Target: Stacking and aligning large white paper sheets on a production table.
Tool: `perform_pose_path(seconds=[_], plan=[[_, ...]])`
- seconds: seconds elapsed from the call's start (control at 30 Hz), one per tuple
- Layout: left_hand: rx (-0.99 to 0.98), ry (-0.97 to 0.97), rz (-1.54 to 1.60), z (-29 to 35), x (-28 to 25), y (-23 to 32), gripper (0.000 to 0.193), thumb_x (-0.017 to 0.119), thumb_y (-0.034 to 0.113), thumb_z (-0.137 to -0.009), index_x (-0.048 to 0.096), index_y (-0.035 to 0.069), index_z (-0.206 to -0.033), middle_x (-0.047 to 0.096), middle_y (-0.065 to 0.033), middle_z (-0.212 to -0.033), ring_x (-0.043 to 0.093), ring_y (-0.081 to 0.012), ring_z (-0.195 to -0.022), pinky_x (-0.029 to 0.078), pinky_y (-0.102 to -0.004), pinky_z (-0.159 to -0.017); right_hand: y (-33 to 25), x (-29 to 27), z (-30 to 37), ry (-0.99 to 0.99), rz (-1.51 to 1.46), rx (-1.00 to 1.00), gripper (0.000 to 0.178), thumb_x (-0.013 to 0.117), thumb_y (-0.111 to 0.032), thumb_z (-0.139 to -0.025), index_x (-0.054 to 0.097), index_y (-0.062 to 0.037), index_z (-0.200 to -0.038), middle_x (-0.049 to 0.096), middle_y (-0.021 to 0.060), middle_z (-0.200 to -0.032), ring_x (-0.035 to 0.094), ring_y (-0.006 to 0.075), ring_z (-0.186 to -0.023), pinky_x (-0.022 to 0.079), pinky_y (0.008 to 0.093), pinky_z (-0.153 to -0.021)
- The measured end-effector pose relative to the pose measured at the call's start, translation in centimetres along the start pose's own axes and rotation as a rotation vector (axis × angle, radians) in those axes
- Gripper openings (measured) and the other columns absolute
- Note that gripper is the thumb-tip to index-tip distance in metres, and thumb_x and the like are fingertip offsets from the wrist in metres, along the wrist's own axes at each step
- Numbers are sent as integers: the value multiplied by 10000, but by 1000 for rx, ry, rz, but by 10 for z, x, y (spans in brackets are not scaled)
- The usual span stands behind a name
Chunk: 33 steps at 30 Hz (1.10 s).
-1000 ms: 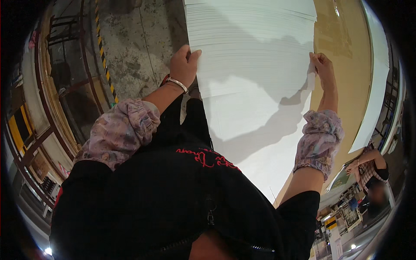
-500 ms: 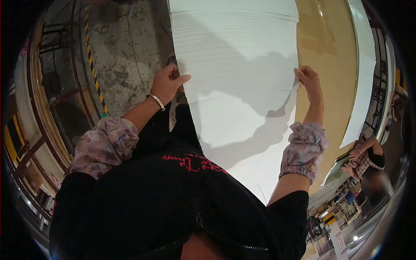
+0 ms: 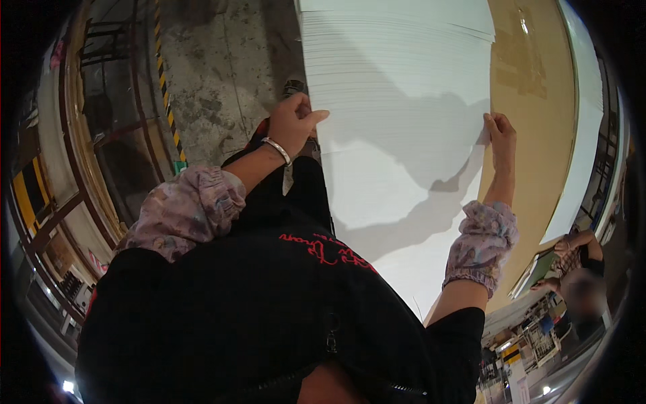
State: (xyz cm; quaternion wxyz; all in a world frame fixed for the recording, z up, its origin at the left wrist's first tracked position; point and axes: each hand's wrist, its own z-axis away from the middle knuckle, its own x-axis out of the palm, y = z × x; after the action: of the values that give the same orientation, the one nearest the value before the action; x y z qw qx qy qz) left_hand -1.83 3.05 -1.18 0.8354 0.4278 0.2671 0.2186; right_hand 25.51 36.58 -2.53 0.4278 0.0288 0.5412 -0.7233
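Observation:
Large white paper sheets (image 3: 397, 87) lie fanned out in front of me, their many edges showing as close parallel lines across the upper part. My left hand (image 3: 293, 126) is closed on the left edge of the sheets, thumb on top and fingers curled beneath. On the opposite edge, my right hand (image 3: 501, 138) pinches the paper between thumb and fingertips. Shadows of my arms and head fall across the white surface. How many sheets each hand grips cannot be made out.
Brown cardboard (image 3: 531, 101) with clear tape lies right of the paper, with more white sheets (image 3: 584, 135) beyond. At the lower right, another person (image 3: 584, 269) works near a green board. Left are a concrete floor (image 3: 215, 74), yellow-black tape (image 3: 165, 101) and a dark metal frame (image 3: 79, 175).
The whole view has shifted, so the paper and my hands appear farther right. Both hands keep their places on the paper's edges. The other person's arms have moved apart.

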Motion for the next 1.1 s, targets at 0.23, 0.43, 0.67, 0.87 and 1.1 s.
perform_pose_path(seconds=[0.23,0.43,0.67,0.87,1.1], plan=[[87,-120,110,21,14,-19,381,699,43,-737,421,20,-997,529,-53,-740,559,-107,-670,475,-244,-615,5,3,0,170,-34,-24,171,642,-125,-826,619,3,-937,603,10,-792,545,78,-725,447,215,-658],[-138,-281,229,25,15,-10,405,646,17,-765,368,2,-1059,512,-78,-833,577,-126,-729,481,-248,-648,-14,11,38,409,150,-194,195,608,-101,-836,613,9,-997,634,63,-885,590,117,-800,480,246,-721],[-33,-295,251,36,8,-38,378,589,-22,-785,365,25,-1085,480,-60,-887,553,-108,-790,480,-247,-660,-73,117,163,-324,-649,224,375,532,-145,-905,473,74,-1203,579,174,-1141,586,222,-1015,487,319,-862],[-31,-335,303,40,7,-33,383,568,-36,-789,354,28,-1100,479,-52,-904,548,-107,-802,483,-251,-684,-67,159,193,-278,-1076,333,414,481,-92,-914,372,127,-1248,482,234,-1236,517,306,-1124,459,383,-949],[52,-336,360,42,5,-49,381,548,-58,-792,353,35,-1105,485,-46,-900,551,-105,-798,479,-253,-686,-82,171,207,-230,-1242,358,447,453,-77,-920,305,128,-1290,409,250,-1301,442,332,-1201,414,403,-995]])
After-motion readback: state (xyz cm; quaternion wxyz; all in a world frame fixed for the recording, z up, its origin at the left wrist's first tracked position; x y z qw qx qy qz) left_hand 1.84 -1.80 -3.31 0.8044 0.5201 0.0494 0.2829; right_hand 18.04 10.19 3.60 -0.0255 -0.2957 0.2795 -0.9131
